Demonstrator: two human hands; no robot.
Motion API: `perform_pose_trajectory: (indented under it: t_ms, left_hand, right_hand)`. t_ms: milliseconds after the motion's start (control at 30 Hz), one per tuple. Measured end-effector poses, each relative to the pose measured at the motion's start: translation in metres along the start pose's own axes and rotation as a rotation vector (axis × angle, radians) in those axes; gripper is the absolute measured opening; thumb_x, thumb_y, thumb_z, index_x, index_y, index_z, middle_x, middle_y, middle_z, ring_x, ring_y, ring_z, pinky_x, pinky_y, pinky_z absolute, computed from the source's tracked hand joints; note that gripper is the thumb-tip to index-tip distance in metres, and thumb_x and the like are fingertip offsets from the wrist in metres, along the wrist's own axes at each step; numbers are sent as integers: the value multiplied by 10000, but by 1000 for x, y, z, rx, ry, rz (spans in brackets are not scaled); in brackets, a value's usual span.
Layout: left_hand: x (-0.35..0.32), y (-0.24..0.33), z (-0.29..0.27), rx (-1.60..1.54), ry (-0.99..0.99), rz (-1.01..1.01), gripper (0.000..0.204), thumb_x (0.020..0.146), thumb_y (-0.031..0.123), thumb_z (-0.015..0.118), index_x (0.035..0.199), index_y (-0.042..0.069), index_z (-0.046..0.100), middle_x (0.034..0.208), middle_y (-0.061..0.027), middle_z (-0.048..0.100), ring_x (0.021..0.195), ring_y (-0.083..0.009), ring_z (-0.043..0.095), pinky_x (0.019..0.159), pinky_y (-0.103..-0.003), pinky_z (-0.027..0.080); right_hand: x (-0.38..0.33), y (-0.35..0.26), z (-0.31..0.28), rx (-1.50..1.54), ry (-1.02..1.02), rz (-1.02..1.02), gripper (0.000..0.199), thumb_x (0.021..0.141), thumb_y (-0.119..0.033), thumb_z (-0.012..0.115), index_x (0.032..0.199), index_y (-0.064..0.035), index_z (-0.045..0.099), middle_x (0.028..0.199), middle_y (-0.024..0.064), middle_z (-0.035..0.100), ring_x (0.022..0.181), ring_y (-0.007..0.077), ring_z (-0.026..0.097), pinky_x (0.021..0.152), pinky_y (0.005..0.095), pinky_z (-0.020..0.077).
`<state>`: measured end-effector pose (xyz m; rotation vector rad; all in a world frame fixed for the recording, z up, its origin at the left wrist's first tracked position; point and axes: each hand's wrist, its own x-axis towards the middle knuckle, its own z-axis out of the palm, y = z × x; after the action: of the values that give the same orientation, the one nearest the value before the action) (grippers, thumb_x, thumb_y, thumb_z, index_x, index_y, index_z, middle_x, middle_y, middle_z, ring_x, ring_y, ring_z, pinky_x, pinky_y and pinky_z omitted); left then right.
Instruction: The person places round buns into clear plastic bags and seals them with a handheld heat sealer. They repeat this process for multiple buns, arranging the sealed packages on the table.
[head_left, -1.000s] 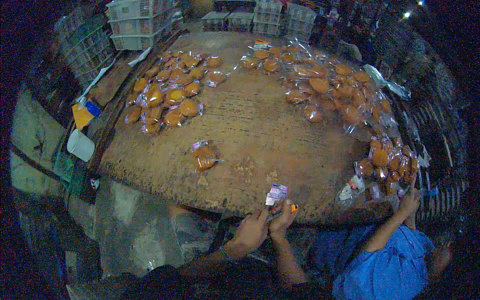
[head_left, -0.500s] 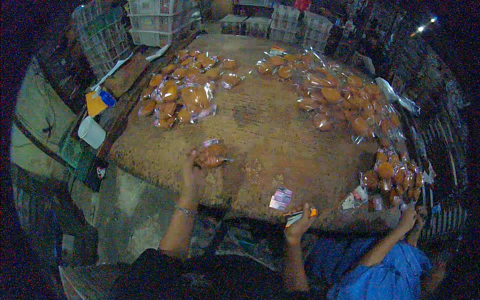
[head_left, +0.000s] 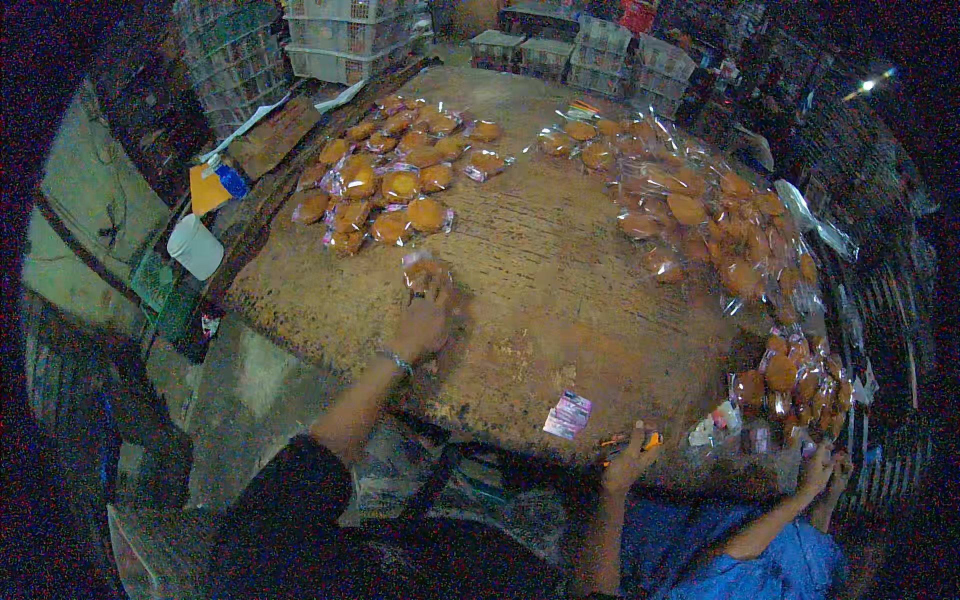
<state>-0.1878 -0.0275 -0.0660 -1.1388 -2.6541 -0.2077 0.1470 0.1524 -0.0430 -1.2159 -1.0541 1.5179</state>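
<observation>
My left hand reaches over the table, its fingertips closed on a plastic-wrapped brown bun. A cluster of wrapped buns lies just beyond it. Near the front edge, my right hand grips a small orange and dark tool that looks like a stapler, partly hidden by the fingers. To its left lie pink and white printed labels on the wood.
More wrapped buns are heaped at the right. A co-worker's hands are beside another bun pile. A white cup stands past the left edge, and plastic crates are stacked behind.
My left hand has moved away from me with the bun, toward the far cluster. My right hand has stayed near the front edge with the tool.
</observation>
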Motion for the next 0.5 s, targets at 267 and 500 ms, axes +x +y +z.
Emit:
perform_pose_trajectory:
  t_ms: [267, 500]
  left_hand:
    - [98, -98, 16, 25, -126, -148, 593, 876, 404, 347, 1339, 39, 281, 1403, -210, 231, 1295, -404, 190, 1043, -527, 154]
    - [146, -85, -4, -164, -140, -426, 579, 836, 385, 442, 1275, 21, 340, 1340, -209, 324, 1236, -405, 299, 964, -540, 278]
  right_hand:
    - [28, 41, -2, -304, -72, -409, 225, 841, -231, 589, 861, -45, 465, 632, 16, 502, 532, 111, 459, 486, 269, 397]
    - [25, 36, -11, -609, -127, -256, 157, 836, -151, 585, 755, -78, 472, 613, -3, 499, 535, 92, 471, 489, 248, 396]
